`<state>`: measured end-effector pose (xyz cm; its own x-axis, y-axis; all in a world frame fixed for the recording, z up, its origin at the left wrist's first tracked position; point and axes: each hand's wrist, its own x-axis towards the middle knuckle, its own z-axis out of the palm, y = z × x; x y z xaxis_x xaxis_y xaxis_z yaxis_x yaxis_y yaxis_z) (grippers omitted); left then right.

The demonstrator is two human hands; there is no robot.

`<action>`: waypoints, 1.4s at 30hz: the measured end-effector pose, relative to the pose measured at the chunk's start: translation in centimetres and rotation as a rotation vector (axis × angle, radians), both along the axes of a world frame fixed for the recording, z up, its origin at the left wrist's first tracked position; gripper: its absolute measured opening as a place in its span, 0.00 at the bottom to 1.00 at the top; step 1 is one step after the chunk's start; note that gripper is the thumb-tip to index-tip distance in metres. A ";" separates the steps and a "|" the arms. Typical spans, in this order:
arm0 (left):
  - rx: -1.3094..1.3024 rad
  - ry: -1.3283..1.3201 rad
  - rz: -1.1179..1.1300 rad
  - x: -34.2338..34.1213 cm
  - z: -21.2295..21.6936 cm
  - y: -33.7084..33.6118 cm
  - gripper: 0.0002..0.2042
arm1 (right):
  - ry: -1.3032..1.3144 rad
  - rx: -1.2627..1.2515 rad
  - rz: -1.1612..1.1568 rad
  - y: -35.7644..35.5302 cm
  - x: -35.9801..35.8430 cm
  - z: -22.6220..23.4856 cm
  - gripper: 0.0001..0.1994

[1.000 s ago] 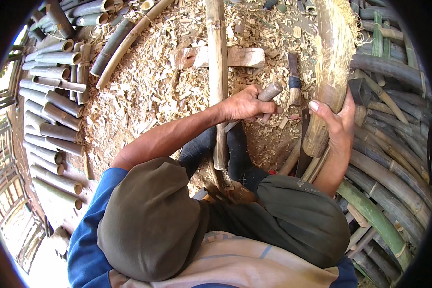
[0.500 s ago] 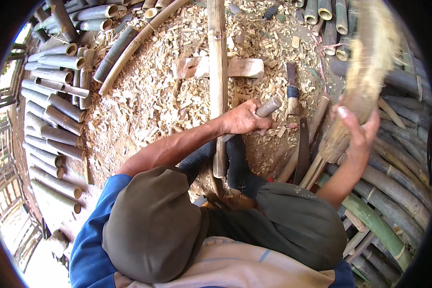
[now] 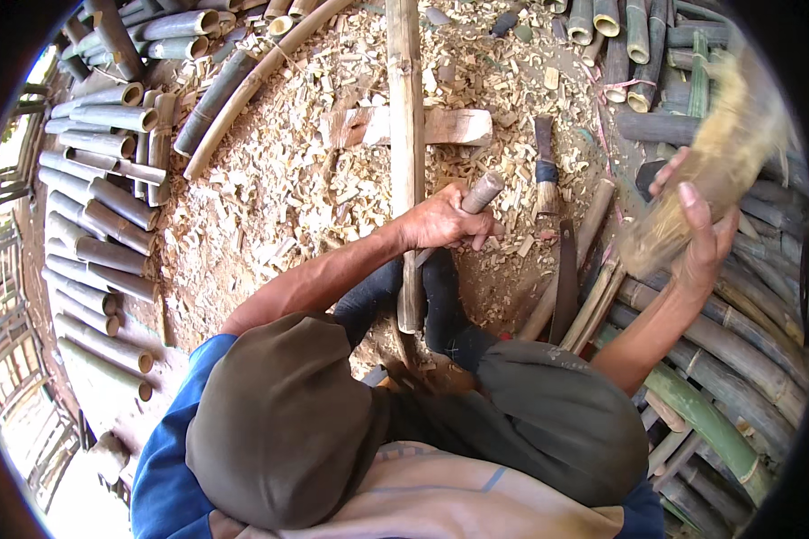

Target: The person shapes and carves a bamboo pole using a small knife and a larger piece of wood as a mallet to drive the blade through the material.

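Note:
My left hand (image 3: 442, 220) is closed round the wooden handle (image 3: 483, 191) of a chisel-like tool, resting by the long squared wooden pole (image 3: 406, 108). A short stretch of its thin metal blade (image 3: 422, 258) shows below the hand, beside the pole's near end; the tip cannot be made out. Off to the right, my right hand (image 3: 706, 238) grips a rough wooden club (image 3: 692, 202). Its far end is pale, frayed and blurred by motion. The pole lies across a flat wooden block (image 3: 458, 127) and reaches between my legs.
Wood shavings (image 3: 279, 189) cover the ground. To the right of the pole lie a knife (image 3: 546, 166) with a bound handle and a dark saw-like blade (image 3: 564, 283). Cut bamboo tubes (image 3: 108, 234) are stacked at left, and bamboo poles (image 3: 737, 332) are piled at right.
My right hand has shifted to the right with the club, which now tilts further right. My left hand has moved slightly left and up with the handle.

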<state>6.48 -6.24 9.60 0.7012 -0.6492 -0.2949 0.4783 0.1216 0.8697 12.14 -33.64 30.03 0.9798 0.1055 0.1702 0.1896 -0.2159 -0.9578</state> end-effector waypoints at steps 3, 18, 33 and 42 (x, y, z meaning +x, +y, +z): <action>0.053 -0.032 0.011 -0.4 -0.3 0.9 0.10 | 0.094 -0.316 0.366 1.8 -0.5 -4.8 0.35; 0.010 -0.016 0.025 -1.0 -1.8 0.8 0.13 | 0.395 -0.509 0.430 1.2 -3.2 -7.1 0.46; 0.338 -0.737 -0.614 -6.1 0.8 -1.9 0.07 | 0.324 0.068 -0.048 1.5 -3.4 -6.6 0.29; 0.068 -0.262 0.148 -1.0 6.5 -1.5 0.14 | 0.274 -0.058 -0.045 1.8 -3.9 -6.3 0.27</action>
